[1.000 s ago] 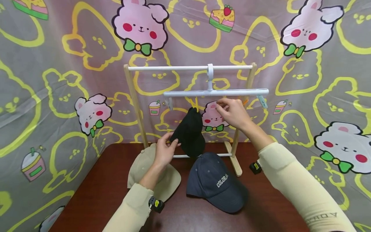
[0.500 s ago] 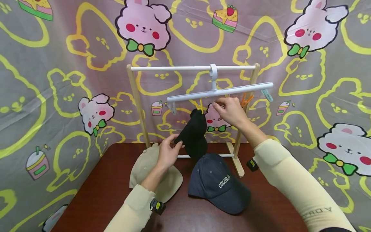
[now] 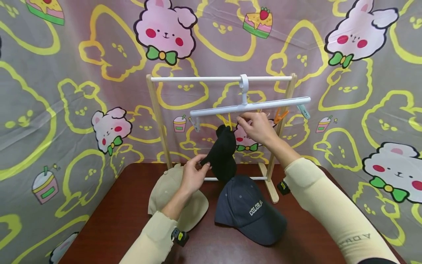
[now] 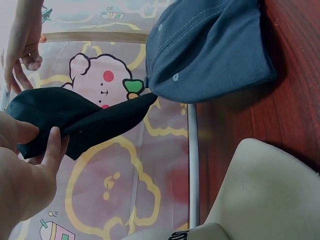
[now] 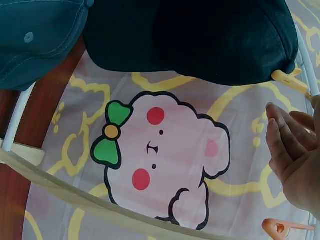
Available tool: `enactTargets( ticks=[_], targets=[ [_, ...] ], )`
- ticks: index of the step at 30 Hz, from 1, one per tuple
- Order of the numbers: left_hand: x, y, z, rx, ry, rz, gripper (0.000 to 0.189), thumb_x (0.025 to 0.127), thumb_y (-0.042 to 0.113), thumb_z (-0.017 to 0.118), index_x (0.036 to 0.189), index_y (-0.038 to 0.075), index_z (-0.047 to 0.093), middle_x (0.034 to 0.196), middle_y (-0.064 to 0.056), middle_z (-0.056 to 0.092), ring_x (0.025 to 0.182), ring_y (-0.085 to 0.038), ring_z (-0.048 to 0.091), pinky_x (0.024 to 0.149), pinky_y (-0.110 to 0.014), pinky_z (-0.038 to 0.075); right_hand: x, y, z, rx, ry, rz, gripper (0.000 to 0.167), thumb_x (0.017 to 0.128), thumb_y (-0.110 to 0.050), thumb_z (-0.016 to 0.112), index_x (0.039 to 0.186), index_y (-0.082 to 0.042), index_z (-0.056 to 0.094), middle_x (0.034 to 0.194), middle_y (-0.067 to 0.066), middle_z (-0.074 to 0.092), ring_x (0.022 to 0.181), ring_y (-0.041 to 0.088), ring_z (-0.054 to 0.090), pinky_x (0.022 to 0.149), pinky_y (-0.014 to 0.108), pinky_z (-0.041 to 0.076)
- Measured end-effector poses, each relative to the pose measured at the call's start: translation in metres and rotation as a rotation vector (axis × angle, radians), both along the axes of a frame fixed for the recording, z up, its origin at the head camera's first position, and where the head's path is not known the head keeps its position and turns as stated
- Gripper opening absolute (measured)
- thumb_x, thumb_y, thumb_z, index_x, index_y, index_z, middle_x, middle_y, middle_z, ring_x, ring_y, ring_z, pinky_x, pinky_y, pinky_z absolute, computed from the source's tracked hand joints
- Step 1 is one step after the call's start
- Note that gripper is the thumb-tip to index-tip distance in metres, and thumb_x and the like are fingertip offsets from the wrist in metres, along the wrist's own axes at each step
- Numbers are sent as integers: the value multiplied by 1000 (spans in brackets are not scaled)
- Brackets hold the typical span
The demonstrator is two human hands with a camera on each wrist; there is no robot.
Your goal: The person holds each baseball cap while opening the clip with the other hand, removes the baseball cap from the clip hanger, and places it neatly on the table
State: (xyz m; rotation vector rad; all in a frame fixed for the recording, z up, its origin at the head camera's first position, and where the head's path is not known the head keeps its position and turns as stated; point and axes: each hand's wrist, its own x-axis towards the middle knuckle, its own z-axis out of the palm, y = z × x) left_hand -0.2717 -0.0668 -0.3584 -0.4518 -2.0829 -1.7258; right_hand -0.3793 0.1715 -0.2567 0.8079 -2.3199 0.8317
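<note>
A black cap (image 3: 221,156) hangs from a yellow clip (image 3: 226,119) on the white hanger (image 3: 250,106). My left hand (image 3: 193,175) pinches the cap's edge between thumb and fingers, plain in the left wrist view. My right hand (image 3: 258,126) is raised just right of the yellow clip, its fingers loosely bent; in the right wrist view whether a fingertip touches the clip's end is hard to tell at the frame edge. Below on the table lie a beige cap (image 3: 165,190), partly behind my left forearm, and a navy cap (image 3: 240,205) with white lettering.
The hanger hooks over the white top rail (image 3: 197,79) of a wooden-sided rack (image 3: 157,121), tilted up at its right. An orange clip (image 3: 280,116) and a pale blue clip (image 3: 303,111) hang at right, a clear clip (image 3: 196,124) at left. A patterned cloth (image 3: 108,44) backs the brown table (image 3: 118,205).
The hanger has gone from nearly level to tilted, right end higher. My right hand has come left, closer to the yellow clip. My left hand keeps its hold on the black cap.
</note>
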Motion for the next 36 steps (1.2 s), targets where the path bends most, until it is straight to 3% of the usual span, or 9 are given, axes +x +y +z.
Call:
enactTargets(
  ticks=[3,7,13,16,20,26,30,36],
  targets=[
    [-8,0,-9,-6,-19,10,20,94,-12,63,113,-11,68,109,-29,68,87,-43,72,67,-17,53,-3,-3,-1,-19,-15,35,26,104,-26,63,110,-4,76,88,11,74,54,25,68,53,35,53],
    [-21,1,-23,13,-21,-5,19,95,-10,62,113,-11,68,112,-29,67,90,-47,71,70,-21,55,-6,-7,-1,-14,2,46,24,102,-25,66,108,-4,77,86,11,74,53,24,67,50,36,52],
    [-26,1,-30,43,-9,-25,18,95,-7,64,112,-6,71,110,-22,69,90,-47,71,75,-29,59,-10,-13,0,28,43,-34,29,98,-36,70,103,-9,80,93,5,77,83,24,70,72,42,54],
    [-24,0,-29,28,-5,-15,16,95,-6,64,110,-5,71,107,-21,70,85,-38,73,72,-25,58,-9,-19,0,37,52,-81,32,95,-41,73,99,-10,80,92,5,77,90,26,71,79,46,53],
    [-24,0,-28,4,-3,0,16,95,-6,65,109,-4,72,106,-21,71,81,-27,73,70,-19,55,-8,-27,0,55,83,-138,32,93,-42,75,87,-11,78,85,5,76,82,26,71,70,45,53],
    [-24,0,-30,-30,32,13,20,94,-6,66,113,-4,72,110,-21,71,86,-37,74,70,-19,55,-10,-39,-3,90,131,-228,51,92,-47,73,58,-13,56,54,1,56,54,24,53,48,36,33],
    [-24,0,-31,-59,89,23,21,93,-8,67,113,-4,72,111,-21,70,87,-36,75,76,-29,60,-11,-44,-5,75,121,-271,54,91,-50,73,54,-15,54,48,-1,46,48,23,48,45,35,31],
    [-26,-1,-32,-92,139,23,19,93,-7,67,111,-4,73,109,-19,71,90,-32,74,82,-43,61,-12,-48,-7,60,133,-311,54,90,-49,74,55,-14,55,48,0,45,49,25,50,46,36,33]
  ],
)
